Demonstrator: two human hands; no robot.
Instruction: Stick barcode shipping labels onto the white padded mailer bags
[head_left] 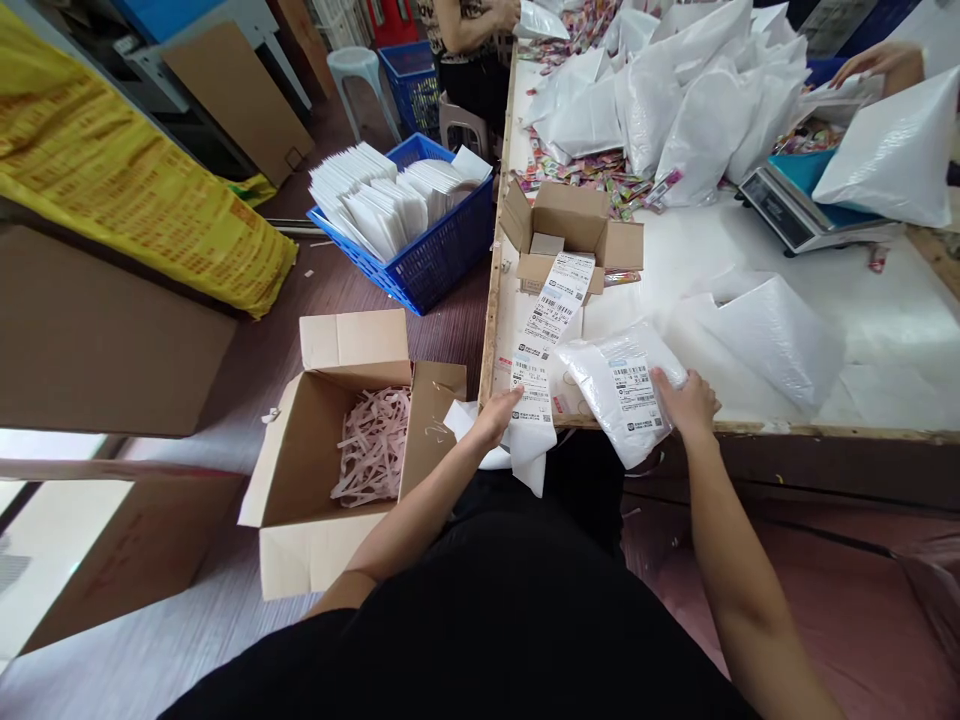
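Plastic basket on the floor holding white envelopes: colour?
Blue plastic mesh basket; the head view shows it clearly, left of the table.

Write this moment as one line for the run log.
left hand: touches long white label strip | right hand: grip on white plastic labelled parcel | place: near edge of white table

Both bare arms reach forward, hands low and near each other.

The left hand lies palm down, fingers stretched ahead and slightly spread. The right hand curls with fingers bent in a grip, wrist straight, forearm running back toward the body.
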